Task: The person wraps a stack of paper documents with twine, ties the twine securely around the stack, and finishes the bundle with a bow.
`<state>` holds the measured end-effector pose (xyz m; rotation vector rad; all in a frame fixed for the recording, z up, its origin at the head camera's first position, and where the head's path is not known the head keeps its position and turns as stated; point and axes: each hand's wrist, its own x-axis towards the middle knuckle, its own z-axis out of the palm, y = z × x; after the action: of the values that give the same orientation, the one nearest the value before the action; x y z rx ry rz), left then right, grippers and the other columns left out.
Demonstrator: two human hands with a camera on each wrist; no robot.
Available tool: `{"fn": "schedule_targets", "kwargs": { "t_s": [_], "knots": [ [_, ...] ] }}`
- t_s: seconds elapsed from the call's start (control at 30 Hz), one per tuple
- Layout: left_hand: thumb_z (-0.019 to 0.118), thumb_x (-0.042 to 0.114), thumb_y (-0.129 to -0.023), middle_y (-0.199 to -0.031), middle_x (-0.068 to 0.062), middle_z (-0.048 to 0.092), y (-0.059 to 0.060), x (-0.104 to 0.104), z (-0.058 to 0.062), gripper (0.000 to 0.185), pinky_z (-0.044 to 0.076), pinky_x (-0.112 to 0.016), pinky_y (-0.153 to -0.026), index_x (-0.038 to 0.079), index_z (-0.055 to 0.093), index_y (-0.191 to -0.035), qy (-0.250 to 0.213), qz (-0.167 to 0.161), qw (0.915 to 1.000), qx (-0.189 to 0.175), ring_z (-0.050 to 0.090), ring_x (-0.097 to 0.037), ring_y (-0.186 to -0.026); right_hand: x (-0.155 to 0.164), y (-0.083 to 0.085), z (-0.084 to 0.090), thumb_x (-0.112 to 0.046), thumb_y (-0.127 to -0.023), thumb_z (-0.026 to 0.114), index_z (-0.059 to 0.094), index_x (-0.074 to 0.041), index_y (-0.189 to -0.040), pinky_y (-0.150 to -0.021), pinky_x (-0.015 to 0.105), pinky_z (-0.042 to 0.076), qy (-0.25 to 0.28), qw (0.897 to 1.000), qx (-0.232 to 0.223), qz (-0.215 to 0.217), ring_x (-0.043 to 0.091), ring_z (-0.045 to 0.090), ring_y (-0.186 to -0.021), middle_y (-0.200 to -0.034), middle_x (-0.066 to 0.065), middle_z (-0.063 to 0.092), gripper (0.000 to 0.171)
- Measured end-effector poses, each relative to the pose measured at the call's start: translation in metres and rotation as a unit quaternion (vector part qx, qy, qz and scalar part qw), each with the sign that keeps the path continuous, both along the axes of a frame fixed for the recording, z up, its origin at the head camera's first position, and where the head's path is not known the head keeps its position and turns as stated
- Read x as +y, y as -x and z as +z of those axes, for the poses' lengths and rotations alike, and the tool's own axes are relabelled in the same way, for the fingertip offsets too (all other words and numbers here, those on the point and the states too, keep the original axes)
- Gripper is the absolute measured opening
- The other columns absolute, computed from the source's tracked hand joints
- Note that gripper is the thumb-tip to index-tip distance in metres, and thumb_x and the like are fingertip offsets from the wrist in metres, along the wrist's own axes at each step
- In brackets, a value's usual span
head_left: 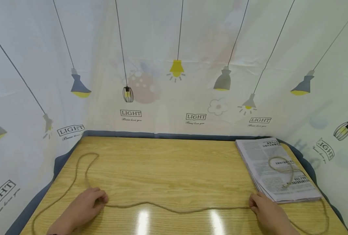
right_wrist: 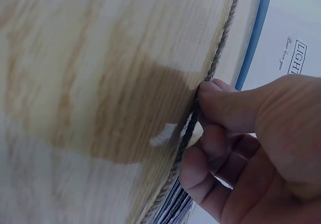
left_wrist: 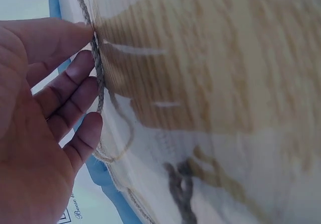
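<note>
Broadly, the wooden surface (head_left: 174, 169) carries one long jute twine (head_left: 177, 209), slack across the front edge. It loops far back on the left and trails right, over the stack of newspapers (head_left: 275, 169). Judged light, limp and rough-fibred: it should grip well, hold no shape, and snag or tangle in its own loops. The left hand (head_left: 84, 207) pinches it between thumb and fingertips (left_wrist: 85, 66); the right hand (head_left: 266, 210) pinches it likewise, just beside the papers. Best hold: the straight run between the hands. The papers' corner crowds the right hand; the curtain walls stand well apart.
</note>
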<state>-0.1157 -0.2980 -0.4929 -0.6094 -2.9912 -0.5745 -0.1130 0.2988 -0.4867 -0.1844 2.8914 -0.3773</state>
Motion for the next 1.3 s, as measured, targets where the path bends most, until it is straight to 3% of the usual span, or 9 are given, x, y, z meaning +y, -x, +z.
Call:
{"fn": "schedule_targets", "kwargs": {
  "t_s": [0.2, 0.33, 0.6, 0.73, 0.8, 0.9, 1.07, 1.3],
  "knots": [
    [0.077, 0.013, -0.08, -0.086, 0.02, 0.06, -0.001, 0.0, 0.003, 0.024, 0.05, -0.03, -0.073, 0.033, 0.065, -0.083, 0.035, 0.039, 0.9984, 0.02, 0.06, -0.005, -0.084, 0.001, 0.0, 0.0, -0.009, -0.088, 0.069, 0.055, -0.022, -0.084, -0.061, 0.027, 0.041, -0.001, 1.0, 0.006, 0.0, 0.007, 0.049, -0.073, -0.09, -0.006, 0.056, 0.019],
    [0.079, 0.018, -0.079, -0.083, 0.022, 0.057, -0.001, -0.001, 0.005, 0.022, 0.048, -0.028, -0.069, 0.034, 0.064, -0.082, 0.064, 0.041, 0.9969, 0.021, 0.057, -0.002, -0.078, 0.003, 0.0, 0.001, -0.008, -0.087, 0.069, 0.056, -0.021, -0.084, -0.061, 0.029, 0.041, -0.003, 1.0, -0.003, -0.005, 0.009, 0.049, -0.073, -0.089, -0.005, 0.056, 0.019],
    [0.062, 0.016, -0.094, -0.08, 0.015, 0.046, -0.003, 0.003, 0.007, 0.021, 0.041, -0.041, -0.077, 0.027, 0.048, -0.083, 0.109, 0.056, 0.9923, -0.016, 0.048, -0.008, -0.083, 0.005, -0.001, -0.001, -0.005, -0.094, 0.058, 0.044, -0.018, -0.082, -0.057, 0.025, 0.033, -0.008, 1.0, -0.005, 0.012, 0.01, 0.038, -0.066, -0.083, -0.003, 0.044, 0.023],
    [0.069, 0.015, -0.09, -0.078, 0.02, 0.055, 0.0, -0.001, 0.014, 0.018, 0.042, -0.042, -0.08, 0.028, 0.057, -0.085, 0.08, 0.059, 0.9942, 0.039, 0.054, -0.008, -0.079, 0.006, 0.001, 0.002, -0.006, -0.095, 0.057, 0.047, -0.018, -0.085, -0.06, 0.027, 0.035, -0.007, 1.0, -0.016, 0.004, 0.011, 0.04, -0.069, -0.078, -0.004, 0.047, 0.019],
    [0.074, 0.015, -0.085, -0.082, 0.02, 0.062, 0.0, -0.003, 0.017, 0.018, 0.044, -0.044, -0.082, 0.029, 0.065, -0.087, 0.064, 0.057, 0.9934, 0.076, 0.06, -0.009, -0.082, 0.007, 0.002, 0.002, -0.006, -0.095, 0.058, 0.051, -0.018, -0.088, -0.061, 0.028, 0.038, -0.006, 1.0, -0.019, 0.004, 0.01, 0.043, -0.07, -0.08, -0.005, 0.051, 0.016],
    [0.079, 0.014, -0.079, -0.086, 0.018, 0.068, -0.001, -0.006, 0.02, 0.021, 0.044, -0.046, -0.083, 0.03, 0.072, -0.089, 0.055, 0.053, 0.9918, 0.103, 0.063, -0.013, -0.088, 0.006, 0.003, 0.002, -0.007, -0.094, 0.06, 0.055, -0.02, -0.091, -0.063, 0.03, 0.043, -0.005, 1.0, -0.016, 0.002, 0.008, 0.05, -0.075, -0.087, -0.005, 0.057, 0.013],
    [0.08, 0.017, -0.077, -0.083, 0.022, 0.067, -0.005, -0.008, 0.015, 0.023, 0.043, -0.045, -0.083, 0.037, 0.069, -0.079, 0.09, 0.058, 0.9908, 0.083, 0.06, -0.01, -0.086, 0.004, 0.003, -0.001, -0.008, -0.093, 0.062, 0.056, -0.021, -0.09, -0.063, 0.03, 0.045, 0.001, 1.0, 0.003, 0.009, 0.009, 0.056, -0.08, -0.094, -0.003, 0.059, 0.014],
    [0.081, 0.02, -0.076, -0.084, 0.022, 0.069, -0.008, -0.01, 0.009, 0.025, 0.04, -0.039, -0.08, 0.04, 0.068, -0.075, 0.101, 0.074, 0.9906, 0.054, 0.062, -0.009, -0.084, 0.003, 0.003, -0.003, -0.007, -0.091, 0.065, 0.055, -0.021, -0.088, -0.061, 0.027, 0.042, 0.0, 1.0, 0.003, 0.009, 0.006, 0.05, -0.074, -0.093, -0.005, 0.057, 0.017]
  ]
}}
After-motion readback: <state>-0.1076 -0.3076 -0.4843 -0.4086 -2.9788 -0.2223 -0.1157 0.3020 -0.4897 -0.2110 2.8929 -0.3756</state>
